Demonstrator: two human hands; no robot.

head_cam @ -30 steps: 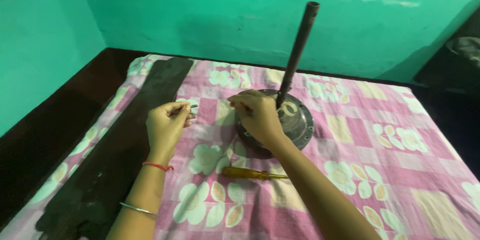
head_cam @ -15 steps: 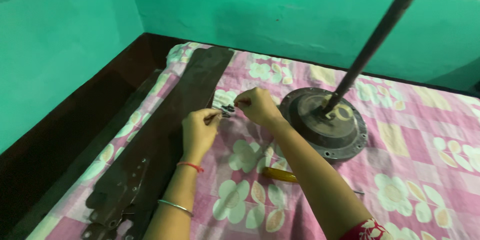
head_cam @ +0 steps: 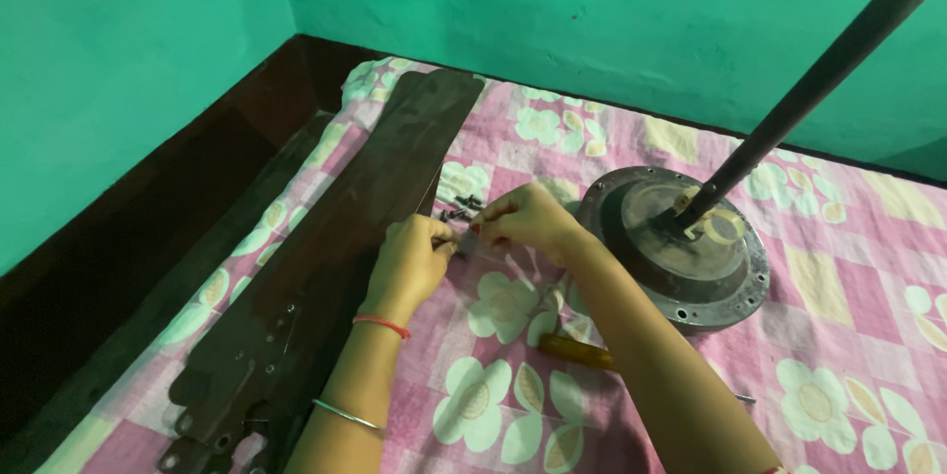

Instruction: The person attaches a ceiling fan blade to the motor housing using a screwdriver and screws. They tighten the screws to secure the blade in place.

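At your far left, the dark brown ceiling fan blades lie stacked lengthwise on the pink flowered cloth, their bracket ends with bolt holes nearest you. Your left hand rests at the right edge of the blades, fingers curled and pressed together at the tips as if pinching something small; what it pinches is too small to make out. Just above and between your hands, a little heap of dark screws sits on the cloth beside the blades. Your right hand meets the left fingertip to fingertip, its fingers also drawn together in a pinch; you cannot tell what is held. Under your right forearm lies a screwdriver with an amber handle. Further right stands the round fan motor housing, its dark downrod leaning up and to the right.
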